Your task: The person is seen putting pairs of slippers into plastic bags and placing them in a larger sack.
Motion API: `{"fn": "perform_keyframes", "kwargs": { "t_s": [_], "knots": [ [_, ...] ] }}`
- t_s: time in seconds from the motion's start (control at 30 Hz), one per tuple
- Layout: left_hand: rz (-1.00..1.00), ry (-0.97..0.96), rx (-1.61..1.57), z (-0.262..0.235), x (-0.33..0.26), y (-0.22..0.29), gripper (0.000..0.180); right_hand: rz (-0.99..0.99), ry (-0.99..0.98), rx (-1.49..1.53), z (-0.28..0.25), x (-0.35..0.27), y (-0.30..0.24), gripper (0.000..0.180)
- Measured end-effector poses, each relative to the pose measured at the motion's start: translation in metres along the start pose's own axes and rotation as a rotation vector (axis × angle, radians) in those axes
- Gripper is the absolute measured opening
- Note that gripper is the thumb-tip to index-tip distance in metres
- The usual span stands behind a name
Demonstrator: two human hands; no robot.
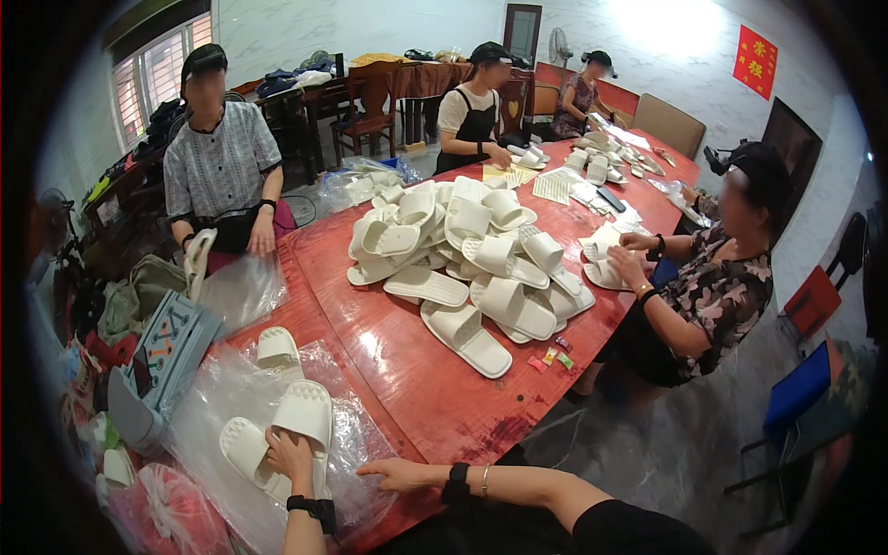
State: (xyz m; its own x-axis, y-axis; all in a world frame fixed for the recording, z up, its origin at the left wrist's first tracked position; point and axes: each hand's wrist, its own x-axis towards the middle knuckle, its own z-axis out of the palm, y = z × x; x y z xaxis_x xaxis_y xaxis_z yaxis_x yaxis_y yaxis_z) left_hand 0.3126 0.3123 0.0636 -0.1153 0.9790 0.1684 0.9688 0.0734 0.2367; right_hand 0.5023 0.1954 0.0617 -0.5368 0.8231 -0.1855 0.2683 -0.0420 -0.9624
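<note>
Your two white slippers (305, 407) lie side by side on a thin, crinkly, see-through bag (356, 421) on the table (379, 338).

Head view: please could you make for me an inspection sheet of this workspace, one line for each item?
Surface: red table, glossy, with dark patches near the front edge.
Job's things: two pale slippers over clear plastic; one more slipper just beyond; large slipper pile mid-table.
Clutter: small colourful packets, papers, dark phone-like object; at left, red bag.
Hands: left hand on the two slippers; right hand at the plastic; grip unclear for both.
Cables: what looks like a thin dark cord, behind the left co-worker.
Surroundings: four co-workers, wooden chair, standing fan.
</note>
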Motion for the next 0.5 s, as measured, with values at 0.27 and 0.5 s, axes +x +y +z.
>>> {"fn": "perform_keyframes", "kwargs": {
  "t_s": [0.27,0.5],
  "knots": [
    [-0.094,0.034,-0.074,0.012,-0.001,0.014,0.022,-0.054,0.225,-0.012,-0.016,-0.041,0.018,0.061],
    [-0.022,-0.173,-0.092,0.005,-0.015,0.043,0.056,0.030,0.212,-0.112,-0.022,-0.063,0.022,0.061]
  ]
}}
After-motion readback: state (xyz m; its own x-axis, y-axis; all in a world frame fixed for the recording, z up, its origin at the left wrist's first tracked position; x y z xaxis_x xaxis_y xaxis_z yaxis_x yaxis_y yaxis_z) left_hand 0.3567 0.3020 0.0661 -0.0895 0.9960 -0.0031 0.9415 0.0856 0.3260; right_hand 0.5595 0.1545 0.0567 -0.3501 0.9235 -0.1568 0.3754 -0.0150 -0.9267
